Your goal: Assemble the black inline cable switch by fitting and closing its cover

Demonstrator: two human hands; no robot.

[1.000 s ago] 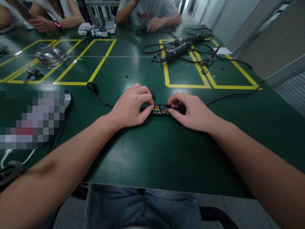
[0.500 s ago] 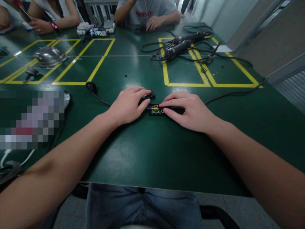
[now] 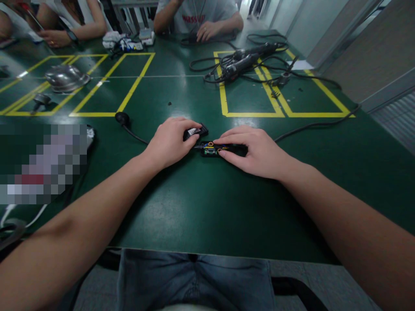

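A small black device with an exposed circuit board (image 3: 211, 150) lies on the green table (image 3: 194, 207) in front of me. My right hand (image 3: 256, 151) rests on its right part, with the fingers pressed down and pinching it. My left hand (image 3: 171, 141) is closed on a separate black cover piece with a white label (image 3: 194, 131), lifted just left of and behind the board. A black cable (image 3: 132, 131) runs leftward from under my left hand to a round plug (image 3: 120, 116).
Yellow taped rectangles (image 3: 227, 99) mark the table. Black tools with tangled cords (image 3: 243, 65) lie at the back right. A metal dish (image 3: 66, 77) sits at the back left. Other people's hands and arms (image 3: 207, 30) rest at the far edge. A blurred patch (image 3: 45, 164) lies at my left.
My left hand has lifted the black cover piece off the device and turned it so that its white label shows. My right hand slid left over the board and stays on it.
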